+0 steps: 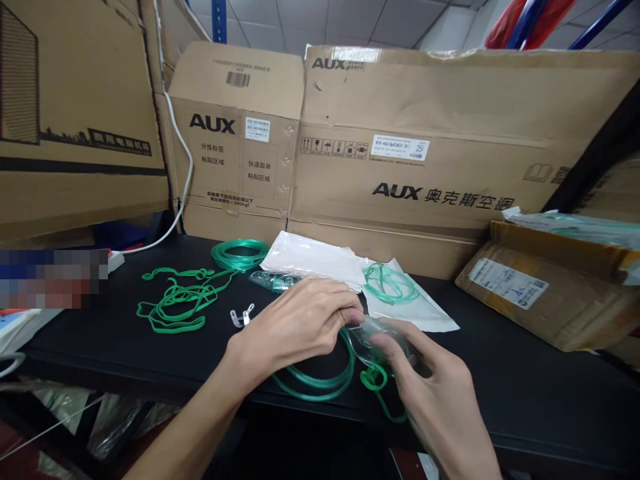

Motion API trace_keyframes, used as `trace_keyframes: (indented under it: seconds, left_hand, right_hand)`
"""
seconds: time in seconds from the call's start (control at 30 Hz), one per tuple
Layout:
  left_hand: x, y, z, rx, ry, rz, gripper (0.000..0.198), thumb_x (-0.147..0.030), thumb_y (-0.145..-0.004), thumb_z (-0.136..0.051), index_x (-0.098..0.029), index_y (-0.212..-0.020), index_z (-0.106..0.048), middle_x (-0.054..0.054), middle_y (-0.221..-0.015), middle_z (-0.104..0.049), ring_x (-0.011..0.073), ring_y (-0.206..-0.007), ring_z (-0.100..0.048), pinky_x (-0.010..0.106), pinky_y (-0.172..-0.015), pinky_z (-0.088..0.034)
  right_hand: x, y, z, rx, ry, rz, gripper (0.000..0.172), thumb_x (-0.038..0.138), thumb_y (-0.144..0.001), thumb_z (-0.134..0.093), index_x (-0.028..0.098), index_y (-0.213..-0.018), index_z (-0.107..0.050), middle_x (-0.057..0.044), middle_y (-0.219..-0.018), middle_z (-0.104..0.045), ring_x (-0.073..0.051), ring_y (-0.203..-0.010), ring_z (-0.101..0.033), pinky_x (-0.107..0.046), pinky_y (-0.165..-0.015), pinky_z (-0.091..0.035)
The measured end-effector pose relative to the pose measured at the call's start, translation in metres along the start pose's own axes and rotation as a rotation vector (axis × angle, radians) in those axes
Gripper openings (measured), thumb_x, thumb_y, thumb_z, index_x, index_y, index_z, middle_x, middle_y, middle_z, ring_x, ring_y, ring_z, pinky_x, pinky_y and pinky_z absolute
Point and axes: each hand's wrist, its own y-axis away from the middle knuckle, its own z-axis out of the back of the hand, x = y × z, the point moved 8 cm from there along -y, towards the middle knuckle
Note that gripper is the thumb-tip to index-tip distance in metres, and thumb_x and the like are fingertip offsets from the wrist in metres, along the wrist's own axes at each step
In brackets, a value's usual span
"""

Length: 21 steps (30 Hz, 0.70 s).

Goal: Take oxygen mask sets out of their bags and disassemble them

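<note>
My left hand (300, 320) and my right hand (430, 380) meet over a clear plastic mask (373, 340) near the front of the black table (525, 380). Both hands have fingers closed on the mask. A loop of green tubing (320, 383) hangs from it under my left hand, with a green strap curl (374, 380) below. Loose green elastic straps (175, 303) lie to the left. A coil of green tubing (240, 253) sits behind them. Two small clear clips (241, 315) lie near my left wrist.
White plastic bags (320, 257), one holding another green-tubed set (390, 283), lie behind my hands. Large AUX cardboard boxes (425, 147) wall off the back. A brown parcel (545, 293) sits at the right. A white cable (180, 167) runs down to a power strip (116, 259).
</note>
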Motion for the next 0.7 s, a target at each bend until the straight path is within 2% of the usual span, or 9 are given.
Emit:
trace_keyframes:
  seconds: [0.13, 0.27, 0.37, 0.43, 0.53, 0.6, 0.67, 0.7]
  left_hand:
    - [0.007, 0.002, 0.004, 0.036, 0.023, 0.076, 0.014, -0.021, -0.103, -0.056, -0.022, -0.099, -0.069, -0.002, -0.100, -0.072, 0.0183, -0.097, -0.064, 0.032, -0.093, -0.042]
    - [0.008, 0.010, 0.011, 0.129, 0.033, 0.105, 0.013, -0.032, -0.100, -0.064, -0.024, -0.103, -0.074, -0.001, -0.104, -0.072, 0.0195, -0.101, -0.065, 0.031, -0.093, -0.044]
    - [0.010, 0.027, 0.012, 0.216, 0.028, 0.139, 0.017, -0.037, -0.100, -0.063, -0.026, -0.105, -0.076, -0.001, -0.105, -0.072, 0.0194, -0.103, -0.065, 0.031, -0.094, -0.045]
    - [0.014, 0.044, 0.010, 0.249, 0.002, 0.188, 0.019, -0.041, -0.098, -0.065, -0.028, -0.109, -0.075, -0.001, -0.109, -0.071, 0.0205, -0.107, -0.064, 0.035, -0.101, -0.044]
    - [0.018, 0.074, -0.001, 0.298, -0.037, 0.264, 0.029, -0.044, -0.095, -0.069, -0.032, -0.122, -0.070, 0.000, -0.123, -0.067, 0.0260, -0.121, -0.060, 0.044, -0.113, -0.039]
    - [0.019, 0.088, -0.009, 0.325, -0.057, 0.299, 0.037, -0.043, -0.095, -0.068, -0.034, -0.132, -0.065, 0.000, -0.132, -0.064, 0.0304, -0.132, -0.053, 0.050, -0.116, -0.037]
    - [0.017, 0.095, -0.015, 0.326, -0.069, 0.303, 0.038, -0.040, -0.098, -0.065, -0.035, -0.136, -0.062, 0.001, -0.133, -0.063, 0.0313, -0.134, -0.051, 0.051, -0.117, -0.036]
    - [0.015, 0.096, -0.018, 0.319, -0.072, 0.292, 0.036, -0.037, -0.100, -0.063, -0.035, -0.135, -0.062, 0.001, -0.131, -0.064, 0.0302, -0.131, -0.053, 0.051, -0.117, -0.036]
  right_hand:
    - [0.000, 0.000, -0.006, 0.063, 0.000, 0.062, 0.017, 0.038, -0.094, -0.067, 0.026, -0.103, -0.075, -0.002, -0.097, -0.080, -0.022, -0.084, -0.074, -0.029, -0.071, -0.056]
    - [0.001, 0.003, -0.012, 0.126, 0.000, 0.202, 0.025, 0.031, -0.094, -0.068, 0.028, -0.119, -0.069, -0.004, -0.116, -0.077, -0.025, -0.106, -0.072, -0.035, -0.089, -0.059]
    - [-0.002, 0.010, -0.019, 0.177, 0.014, 0.328, 0.030, 0.022, -0.094, -0.067, 0.029, -0.124, -0.066, -0.005, -0.124, -0.074, -0.025, -0.119, -0.068, -0.039, -0.100, -0.058]
    - [-0.007, 0.016, -0.021, 0.201, 0.030, 0.382, 0.029, 0.017, -0.095, -0.065, 0.029, -0.122, -0.066, -0.005, -0.126, -0.074, -0.026, -0.128, -0.063, -0.042, -0.104, -0.057]
    - [-0.013, 0.029, -0.015, 0.187, 0.101, 0.418, 0.029, 0.018, -0.094, -0.065, 0.029, -0.120, -0.066, -0.005, -0.134, -0.071, -0.030, -0.138, -0.054, -0.049, -0.105, -0.057]
    - [-0.011, 0.043, -0.004, 0.143, 0.144, 0.431, 0.035, 0.019, -0.091, -0.069, 0.030, -0.125, -0.066, -0.006, -0.142, -0.065, -0.034, -0.141, -0.050, -0.054, -0.107, -0.054]
    - [-0.007, 0.060, 0.008, 0.086, 0.109, 0.418, 0.040, 0.019, -0.087, -0.073, 0.032, -0.125, -0.069, -0.006, -0.144, -0.063, -0.035, -0.138, -0.054, -0.052, -0.108, -0.053]
    - [-0.007, 0.068, 0.011, 0.080, 0.047, 0.386, 0.037, 0.019, -0.087, -0.073, 0.034, -0.120, -0.072, -0.005, -0.140, -0.067, -0.035, -0.133, -0.059, -0.049, -0.107, -0.054]
